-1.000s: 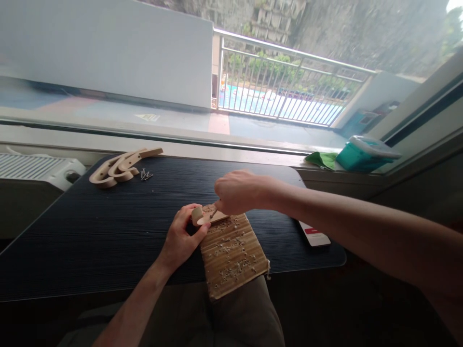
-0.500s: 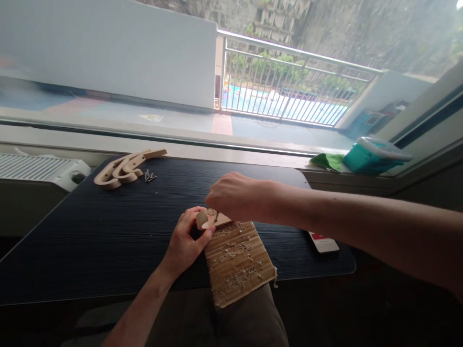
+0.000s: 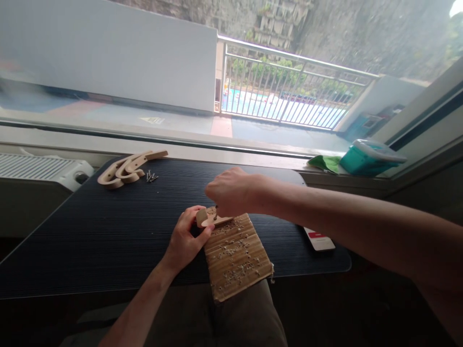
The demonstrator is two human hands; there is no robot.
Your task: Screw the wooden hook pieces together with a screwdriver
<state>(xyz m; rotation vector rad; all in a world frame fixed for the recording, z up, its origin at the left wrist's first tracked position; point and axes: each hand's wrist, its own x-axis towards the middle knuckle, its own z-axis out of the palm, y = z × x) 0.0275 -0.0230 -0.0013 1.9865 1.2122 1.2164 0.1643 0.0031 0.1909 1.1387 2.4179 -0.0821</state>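
Observation:
My left hand (image 3: 186, 236) is closed round the curled end of a pale wooden hook (image 3: 201, 219), thumb on the near side. The hook lies on the far end of a worn cardboard piece (image 3: 240, 260) full of small holes. Over it, my right hand (image 3: 228, 193) is a fist turned knuckles up. A thin dark shaft (image 3: 216, 212) runs down from that fist to the hook's flat part; its upper end is hidden in my fingers, so I cannot tell its exact kind.
Curved wooden hooks (image 3: 125, 168) and several screws (image 3: 151, 177) lie at the back left of the black table (image 3: 108, 231). A phone-like item (image 3: 320, 239) rests under my right forearm. On the sill are a green cloth (image 3: 324, 163) and a teal box (image 3: 371, 158).
The view has shifted slightly. My right fist has turned a little above the hook, while my left hand keeps its hold.

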